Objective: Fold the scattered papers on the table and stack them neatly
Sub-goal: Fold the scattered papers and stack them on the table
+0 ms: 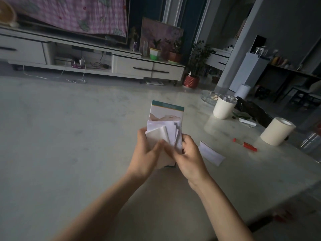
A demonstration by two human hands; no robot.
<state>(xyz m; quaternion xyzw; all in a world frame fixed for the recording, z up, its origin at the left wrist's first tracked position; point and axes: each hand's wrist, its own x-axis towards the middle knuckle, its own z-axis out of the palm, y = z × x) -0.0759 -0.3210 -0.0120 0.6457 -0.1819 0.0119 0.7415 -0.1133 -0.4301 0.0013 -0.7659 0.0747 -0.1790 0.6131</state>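
- Left hand [147,153]: fingers curled on the paper stack [165,134], 9 o'clock edge.
- Stack over the table [69,136]; lower part hidden behind both hands; print illegible.
- Right hand [189,157]: grasping the stack's 3 o'clock edge.
- Loose folded slip [211,153]: 3 o'clock of right hand, flat on table.

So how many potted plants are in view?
3: green-and-white pot and brown pot side by side on the TV cabinet, red pot low beside its right end. More may hide in the dark corner.
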